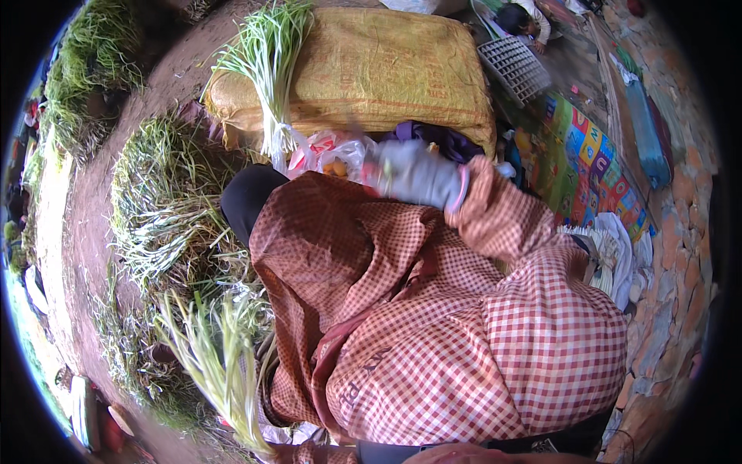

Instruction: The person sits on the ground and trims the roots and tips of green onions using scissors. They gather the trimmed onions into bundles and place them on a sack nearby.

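Note:
My right hand (414, 174), in a grey glove with a pink cuff, is raised over my lap and blurred by movement. Something red shows at its fingertips; whether it grips anything cannot be told. Beyond it lie a clear plastic bag (355, 152) with orange-yellow items and a dark purple cloth (440, 139). My left hand is not in view. A checked sleeve (307, 451) shows at the bottom edge, beside the pale lower end of a blurred bunch of green-and-white stalks (223, 371). Red-and-white checked cloth (429, 371) covers my body and lap.
A tied bunch of green stalks (272, 75) lies over a stuffed yellow woven sack (388, 64). Heaps of stalks (168, 209) cover the ground leftward. An egg tray (513, 66), a child (524, 20) and a letter-patterned mat (591, 156) are far right. A brick wall (672, 278) runs along the right.

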### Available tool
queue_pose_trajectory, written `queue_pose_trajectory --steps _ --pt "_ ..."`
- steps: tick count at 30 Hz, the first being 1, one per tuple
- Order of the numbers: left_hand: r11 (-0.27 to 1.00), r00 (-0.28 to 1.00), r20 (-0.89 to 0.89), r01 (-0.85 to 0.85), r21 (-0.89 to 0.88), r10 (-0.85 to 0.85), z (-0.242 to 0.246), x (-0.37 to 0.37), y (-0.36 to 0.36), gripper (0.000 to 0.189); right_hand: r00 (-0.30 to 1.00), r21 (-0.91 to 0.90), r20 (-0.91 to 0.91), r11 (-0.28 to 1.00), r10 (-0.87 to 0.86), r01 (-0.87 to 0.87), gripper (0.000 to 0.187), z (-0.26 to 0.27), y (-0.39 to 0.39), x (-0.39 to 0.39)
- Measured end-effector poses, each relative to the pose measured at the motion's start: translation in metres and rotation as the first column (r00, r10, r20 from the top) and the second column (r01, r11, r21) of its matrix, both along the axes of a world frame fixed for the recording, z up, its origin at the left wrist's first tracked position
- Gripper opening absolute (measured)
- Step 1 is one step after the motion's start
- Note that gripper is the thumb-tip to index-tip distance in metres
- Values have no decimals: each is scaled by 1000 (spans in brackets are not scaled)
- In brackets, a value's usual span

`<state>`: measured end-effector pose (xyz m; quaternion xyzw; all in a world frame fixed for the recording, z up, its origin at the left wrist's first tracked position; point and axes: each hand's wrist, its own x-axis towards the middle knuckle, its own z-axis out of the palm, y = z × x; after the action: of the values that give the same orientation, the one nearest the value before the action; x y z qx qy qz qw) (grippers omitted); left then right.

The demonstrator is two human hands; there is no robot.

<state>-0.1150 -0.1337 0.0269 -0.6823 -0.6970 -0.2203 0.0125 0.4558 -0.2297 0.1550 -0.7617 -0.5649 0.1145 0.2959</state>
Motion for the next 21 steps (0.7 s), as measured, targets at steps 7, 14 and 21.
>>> queue_pose_trajectory --steps 7,14,21 --pt "999 1000 20 15 43 -16 8 -18 -15 25 816 -334 -574 890 70 -311 38 -28 -39 -60" --pt "959 969 41 -246 140 243 16 -75 -133 25 909 -367 -371 870 187 -329 38 -55 -58 -73" --pt "938 856 439 -338 74 274 18 -59 -162 25 660 -393 -716 912 -227 -113 39 -13 -35 -34"
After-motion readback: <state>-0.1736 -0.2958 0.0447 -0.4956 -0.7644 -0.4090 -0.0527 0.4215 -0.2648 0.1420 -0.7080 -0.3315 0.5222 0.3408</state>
